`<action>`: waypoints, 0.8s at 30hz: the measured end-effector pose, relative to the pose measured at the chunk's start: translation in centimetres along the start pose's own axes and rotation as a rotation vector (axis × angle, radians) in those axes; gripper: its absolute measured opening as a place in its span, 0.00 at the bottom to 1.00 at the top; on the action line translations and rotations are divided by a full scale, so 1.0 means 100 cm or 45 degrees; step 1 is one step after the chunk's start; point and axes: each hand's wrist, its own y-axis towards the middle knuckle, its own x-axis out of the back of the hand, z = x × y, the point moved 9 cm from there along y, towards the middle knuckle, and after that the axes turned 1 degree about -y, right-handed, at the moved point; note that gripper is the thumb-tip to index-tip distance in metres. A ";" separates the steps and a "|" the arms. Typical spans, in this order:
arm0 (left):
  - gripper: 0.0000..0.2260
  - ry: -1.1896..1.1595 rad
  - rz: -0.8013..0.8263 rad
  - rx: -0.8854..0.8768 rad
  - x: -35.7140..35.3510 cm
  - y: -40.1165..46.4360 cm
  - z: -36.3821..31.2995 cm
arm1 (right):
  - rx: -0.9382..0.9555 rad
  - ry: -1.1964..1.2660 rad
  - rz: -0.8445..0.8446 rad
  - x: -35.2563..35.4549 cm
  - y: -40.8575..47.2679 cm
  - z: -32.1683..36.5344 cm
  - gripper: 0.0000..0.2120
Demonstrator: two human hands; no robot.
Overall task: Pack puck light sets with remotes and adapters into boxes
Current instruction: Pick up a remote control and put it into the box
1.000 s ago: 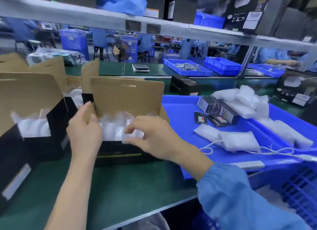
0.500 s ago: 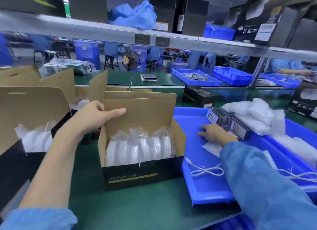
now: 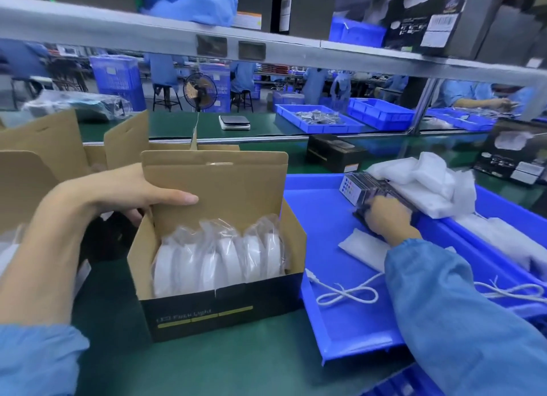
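Note:
An open black box (image 3: 207,315) with a brown lid flap stands on the green bench, filled with several white puck lights (image 3: 219,259) in clear bags. My left hand (image 3: 118,191) grips the lid flap's left edge, thumb across its front. My right hand (image 3: 387,218) reaches into the blue tray (image 3: 340,333) and curls over a row of bagged remotes (image 3: 361,188); the fingertips are hidden. A white foam pouch (image 3: 364,247) lies beside my wrist, and a white cable (image 3: 346,293) lies nearer me in the tray.
More open boxes (image 3: 44,147) stand at the left. White foam pouches (image 3: 423,179) are heaped at the tray's far right. A closed black box (image 3: 334,153) sits behind the tray. A steel shelf (image 3: 266,40) runs overhead. Other workers sit beyond.
My right hand left the box, crossed to the blue tray and closed over the remotes. My left hand shifted from the box's side to its lid flap.

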 end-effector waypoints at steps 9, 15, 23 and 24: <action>0.28 -0.064 0.024 -0.060 -0.005 -0.003 0.004 | -0.224 0.071 -0.080 0.001 0.000 -0.027 0.22; 0.32 -0.149 -0.035 -0.080 -0.011 0.001 0.015 | 0.105 1.429 -0.524 0.123 -0.052 0.017 0.07; 0.02 -0.159 -0.104 -0.197 -0.016 -0.004 0.007 | 1.418 0.340 -0.163 0.144 -0.201 0.248 0.10; 0.06 -0.174 -0.092 -0.214 -0.017 -0.002 0.009 | 1.402 0.115 -0.152 0.125 -0.199 0.266 0.11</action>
